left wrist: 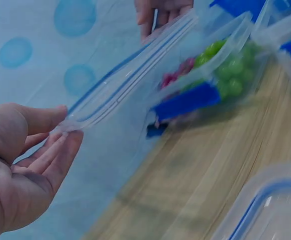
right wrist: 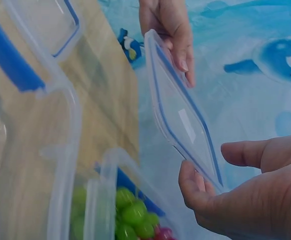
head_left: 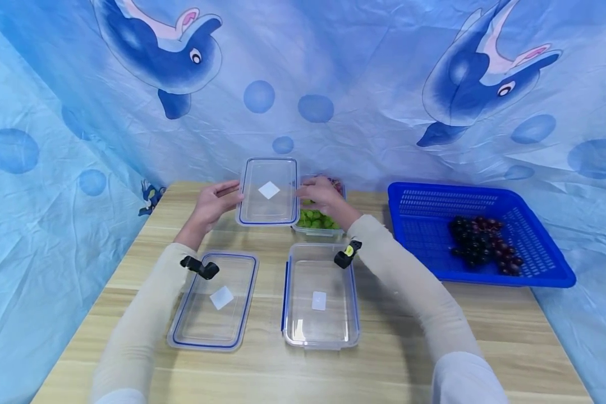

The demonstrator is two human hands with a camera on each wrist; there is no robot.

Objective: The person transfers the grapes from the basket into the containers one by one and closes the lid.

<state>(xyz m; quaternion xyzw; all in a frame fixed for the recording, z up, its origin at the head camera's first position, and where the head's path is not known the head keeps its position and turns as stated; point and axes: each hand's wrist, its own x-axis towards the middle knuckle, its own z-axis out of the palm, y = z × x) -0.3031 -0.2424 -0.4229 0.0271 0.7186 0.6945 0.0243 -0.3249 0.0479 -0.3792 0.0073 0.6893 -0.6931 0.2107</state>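
Left hand: you've got the raised lid pinched by its left edge, your left hand (head_left: 214,201) with thumb on one face and fingers on the other.
Right hand: and the right hand (head_left: 322,195) has the opposite edge, thumb and fingers either side, just above the grape container (head_left: 317,230).
Raised lid: up in the air goes this clear, blue-lined lid (head_left: 267,210), tilted, just left of the grape container and not yet seated on it.
Grape container: green grapes (head_left: 317,220) in, red grapes (head_left: 337,184) in at the back; I'd call the filling here done, the covering not.
Near container: in front of the grape container, your second box (head_left: 303,292) stands uncovered, and no fruit shows in it; nothing looks done here.
Second lid: flat on the table, in front and left of the grape container, this other lid (head_left: 214,322) lies unused.
Blue basket: well right of the grape container, the basket (head_left: 414,224) has the dark grapes (head_left: 480,238), so that fruit remains unboxed.
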